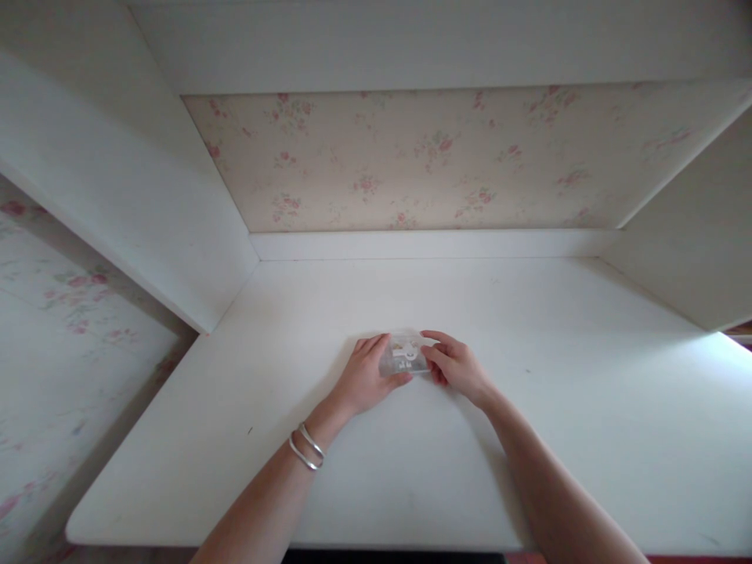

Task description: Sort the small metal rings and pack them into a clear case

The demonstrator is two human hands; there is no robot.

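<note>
A small clear plastic box (404,354) with white markings lies on the white desk, between my two hands. My left hand (369,372) is closed around its left side, fingers along the far edge and thumb at the near edge. At the box's right end, my right hand (451,362) has its thumb and bent fingers against the edge, with the index finger reaching to the far corner. The contents of the box are too small and blurred to make out.
The white desk top (446,470) spreads around the hands, with a rounded front left corner. White side panels (146,180) flank it left and right. A low white ledge (435,244) and floral wallpaper (405,164) stand behind. Two silver bangles (306,448) circle my left wrist.
</note>
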